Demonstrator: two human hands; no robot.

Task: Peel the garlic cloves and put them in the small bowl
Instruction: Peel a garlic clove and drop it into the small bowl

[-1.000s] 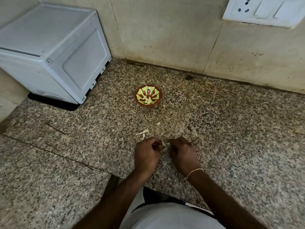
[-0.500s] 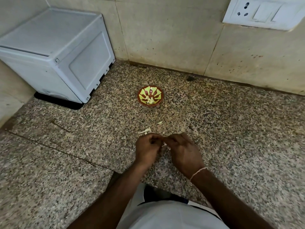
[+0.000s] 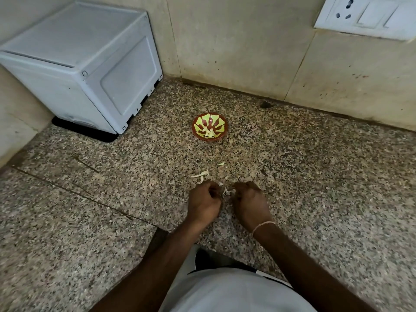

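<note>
Garlic [image 3: 225, 191] is held low over the granite counter [image 3: 315, 188], pinched between the curled fingertips of the left hand [image 3: 206, 204] and the right hand [image 3: 251, 204]; only a pale scrap of clove and skin is seen in the gap between them, so how much skin remains cannot be told. The small bowl [image 3: 209, 127] is set well apart, farther back toward the wall, with pale peeled pieces already lying in it.

A slip is judged the likeliest fault: the clove is small and mostly hidden by the fingers, and a hard tug on the skin could send it out onto the speckled stone, where it would be hard to pick out. Skin could also be carried along into the bowl if it is not fully stripped.

Loose peels [image 3: 201, 174] are scattered just beyond the hands, with one more scrap [image 3: 221, 163] nearer the bowl; these lie on the line to the bowl but are flat and should not block a reach. A white appliance [image 3: 85, 64] is placed at the back left, and a switch plate [image 3: 365, 15] is mounted on the wall at the right, both clear of that path.
</note>
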